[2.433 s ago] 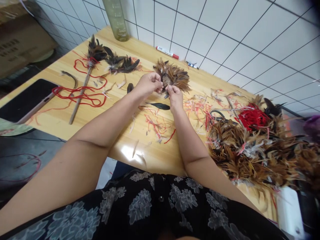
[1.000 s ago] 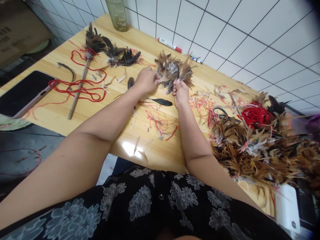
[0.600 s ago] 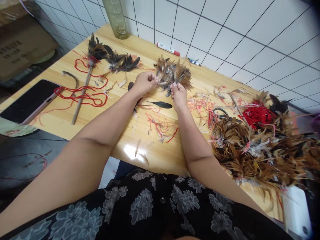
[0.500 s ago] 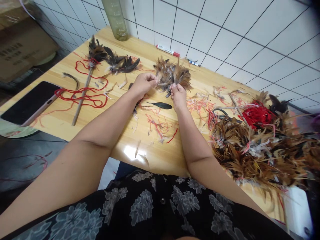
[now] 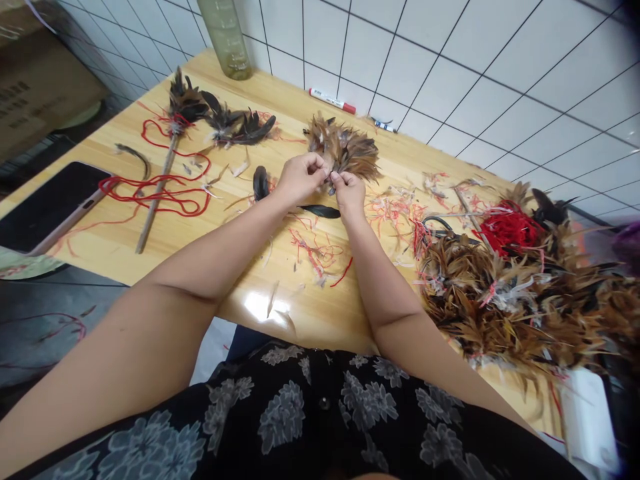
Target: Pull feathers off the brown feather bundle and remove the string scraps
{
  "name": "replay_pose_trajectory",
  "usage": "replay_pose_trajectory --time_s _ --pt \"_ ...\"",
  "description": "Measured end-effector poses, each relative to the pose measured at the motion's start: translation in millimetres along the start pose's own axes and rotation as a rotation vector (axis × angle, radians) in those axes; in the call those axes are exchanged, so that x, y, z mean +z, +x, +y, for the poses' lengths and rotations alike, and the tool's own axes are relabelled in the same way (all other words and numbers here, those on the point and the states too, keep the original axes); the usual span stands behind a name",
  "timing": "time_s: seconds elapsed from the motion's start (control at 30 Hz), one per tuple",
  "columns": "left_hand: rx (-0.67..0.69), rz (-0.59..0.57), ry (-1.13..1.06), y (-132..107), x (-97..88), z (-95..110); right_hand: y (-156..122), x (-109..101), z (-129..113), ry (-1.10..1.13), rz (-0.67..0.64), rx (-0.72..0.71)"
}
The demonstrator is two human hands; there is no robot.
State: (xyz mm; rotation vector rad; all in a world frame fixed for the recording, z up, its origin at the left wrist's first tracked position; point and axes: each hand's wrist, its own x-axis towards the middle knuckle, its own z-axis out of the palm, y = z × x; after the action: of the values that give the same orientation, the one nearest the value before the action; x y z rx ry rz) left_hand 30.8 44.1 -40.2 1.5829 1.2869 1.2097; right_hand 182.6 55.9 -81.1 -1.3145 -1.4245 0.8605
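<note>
two hands, the left hand [image 5: 301, 179] and the right hand [image 5: 349, 197], sit close together at the upper middle of the frame as i watch remotely through the head camera. the left pinches thumb and fingertips together at the near edge of a brown feather bundle [image 5: 347, 147]; the right pinches at that same edge, just beside it. exactly which strand lies between those fingertips is too small for me to tell. the bundle lies on the wooden surface [image 5: 320, 313], its feathers fanned toward the tiled wall [image 5: 450, 80]. just below the hands i see a flat dark feather [image 5: 321, 212], and left of them a curled black feather [image 5: 260, 183]. at the left of the frame a stick [image 5: 167, 160] tipped with dark feathers [image 5: 184, 100] is crossed by loops of red cord [image 5: 190, 214], near a phone [image 5: 50, 203]. a pile of brown feathers [image 5: 510, 313] fills the right.
</note>
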Motion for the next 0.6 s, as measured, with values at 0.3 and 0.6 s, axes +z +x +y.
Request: replay_pose_trajectory --time_s 0.3,0.6 --pt "0.257 -0.037 0.467 -4 -3.4 2 -11 1 -20 0.052 0.114 0.125" --pt "0.144 -0.05 0.378 -7 -7.0 20 -9 -1 -13 0.012 0.096 0.062"
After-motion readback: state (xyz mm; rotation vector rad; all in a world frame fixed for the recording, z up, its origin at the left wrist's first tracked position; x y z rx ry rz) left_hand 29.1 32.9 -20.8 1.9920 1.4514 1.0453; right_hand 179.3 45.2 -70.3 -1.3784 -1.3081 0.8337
